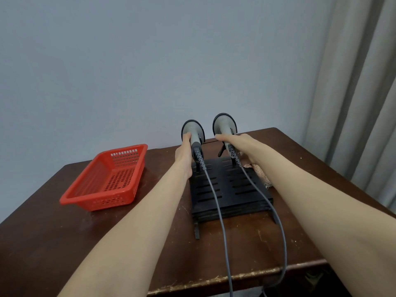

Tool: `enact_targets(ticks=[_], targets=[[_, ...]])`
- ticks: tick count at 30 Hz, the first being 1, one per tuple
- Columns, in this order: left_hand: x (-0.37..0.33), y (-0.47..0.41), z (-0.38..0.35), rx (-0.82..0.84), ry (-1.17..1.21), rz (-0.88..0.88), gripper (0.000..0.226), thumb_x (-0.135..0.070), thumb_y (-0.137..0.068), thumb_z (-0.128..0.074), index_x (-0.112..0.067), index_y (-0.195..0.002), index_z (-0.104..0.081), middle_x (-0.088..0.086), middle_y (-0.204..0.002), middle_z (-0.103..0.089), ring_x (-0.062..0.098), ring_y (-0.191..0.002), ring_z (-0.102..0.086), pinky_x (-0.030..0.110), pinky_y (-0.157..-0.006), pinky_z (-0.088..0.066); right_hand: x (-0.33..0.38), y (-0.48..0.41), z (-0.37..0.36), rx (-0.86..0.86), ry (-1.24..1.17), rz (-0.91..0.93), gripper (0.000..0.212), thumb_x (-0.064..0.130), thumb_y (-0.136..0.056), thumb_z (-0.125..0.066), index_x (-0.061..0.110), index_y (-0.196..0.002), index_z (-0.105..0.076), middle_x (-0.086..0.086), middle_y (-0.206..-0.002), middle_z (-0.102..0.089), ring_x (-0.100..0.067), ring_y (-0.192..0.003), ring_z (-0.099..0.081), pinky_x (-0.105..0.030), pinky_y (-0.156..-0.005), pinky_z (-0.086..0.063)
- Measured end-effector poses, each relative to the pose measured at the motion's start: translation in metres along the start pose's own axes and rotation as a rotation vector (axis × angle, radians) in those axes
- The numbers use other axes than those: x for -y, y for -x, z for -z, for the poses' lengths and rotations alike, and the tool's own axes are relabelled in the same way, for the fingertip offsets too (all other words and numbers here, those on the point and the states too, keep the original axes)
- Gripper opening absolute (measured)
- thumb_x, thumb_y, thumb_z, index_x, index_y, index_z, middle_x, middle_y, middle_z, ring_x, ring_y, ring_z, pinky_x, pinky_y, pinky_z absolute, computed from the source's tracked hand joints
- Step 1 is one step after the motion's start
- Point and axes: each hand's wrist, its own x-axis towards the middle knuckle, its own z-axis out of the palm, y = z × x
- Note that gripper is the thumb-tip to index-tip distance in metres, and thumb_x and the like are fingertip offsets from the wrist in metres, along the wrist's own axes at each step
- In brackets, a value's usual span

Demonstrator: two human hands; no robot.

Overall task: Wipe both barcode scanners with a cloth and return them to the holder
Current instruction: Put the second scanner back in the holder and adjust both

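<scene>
Two grey barcode scanners stand upright at the far end of a black slotted holder [227,189] on the brown table. My left hand [183,155] grips the handle of the left scanner [192,129]. My right hand [240,144] wraps the handle of the right scanner [224,124]. Each scanner's grey cable [216,202] trails back over the holder and off the table's near edge. A patterned cloth [260,172] lies to the right of the holder, mostly hidden under my right forearm.
A red perforated plastic basket [107,179] with nothing in it sits left of the holder. The wooden table [53,243] ends close in front of me. A grey wall is behind it and a curtain [360,103] hangs at right.
</scene>
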Motion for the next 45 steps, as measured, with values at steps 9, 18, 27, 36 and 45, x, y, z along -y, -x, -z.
enact_targets(ticks=[9, 18, 27, 36, 45], targets=[[-0.004, 0.011, 0.003, 0.03, -0.133, 0.069, 0.079, -0.069, -0.084, -0.044, -0.012, -0.139, -0.044, 0.009, -0.132, -0.052, 0.03, -0.118, -0.048, 0.047, -0.095, -0.034, 0.001, 0.006, 0.012, -0.062, 0.11, -0.078, 0.075, 0.061, -0.085, -0.047, 0.014, -0.143, -0.037, -0.013, -0.13, -0.048, -0.035, -0.118, -0.048, -0.043, -0.09, -0.038], [0.003, 0.004, 0.0, 0.023, -0.034, 0.038, 0.105, -0.078, -0.054, -0.056, -0.009, -0.134, -0.049, 0.01, -0.126, -0.06, 0.027, -0.113, -0.057, 0.045, -0.104, -0.041, -0.008, 0.004, 0.017, -0.017, -0.005, -0.125, 0.092, 0.074, -0.072, -0.051, 0.02, -0.144, -0.036, -0.018, -0.144, -0.042, -0.04, -0.127, -0.044, -0.053, -0.104, -0.033], [-0.008, -0.019, -0.006, 0.032, -0.08, 0.004, 0.087, -0.07, -0.077, -0.053, -0.007, -0.137, -0.046, 0.012, -0.132, -0.055, 0.029, -0.119, -0.052, 0.046, -0.106, -0.039, -0.003, -0.025, 0.012, -0.025, 0.021, -0.056, 0.075, 0.065, -0.079, -0.051, 0.013, -0.133, -0.05, -0.012, -0.119, -0.051, -0.03, -0.119, -0.051, -0.042, -0.1, -0.038], [-0.022, -0.031, -0.005, 0.033, -0.167, 0.037, 0.064, -0.06, -0.09, -0.04, -0.008, -0.123, -0.051, 0.009, -0.108, -0.057, 0.025, -0.098, -0.054, 0.042, -0.09, -0.038, 0.008, -0.034, 0.006, -0.06, 0.116, -0.006, 0.073, 0.059, -0.082, -0.052, 0.009, -0.135, -0.048, -0.01, -0.135, -0.049, -0.026, -0.111, -0.049, -0.036, -0.084, -0.034], [-0.034, -0.016, -0.011, -0.022, -0.443, -0.288, 0.052, -0.033, -0.092, -0.044, -0.009, -0.138, -0.04, 0.011, -0.123, -0.054, 0.028, -0.107, -0.052, 0.031, -0.077, -0.039, 0.014, -0.026, -0.001, -0.311, 0.513, 0.263, 0.031, 0.023, -0.09, -0.038, 0.02, -0.121, -0.04, -0.009, -0.082, -0.066, -0.023, -0.065, -0.066, -0.025, -0.048, -0.039]])
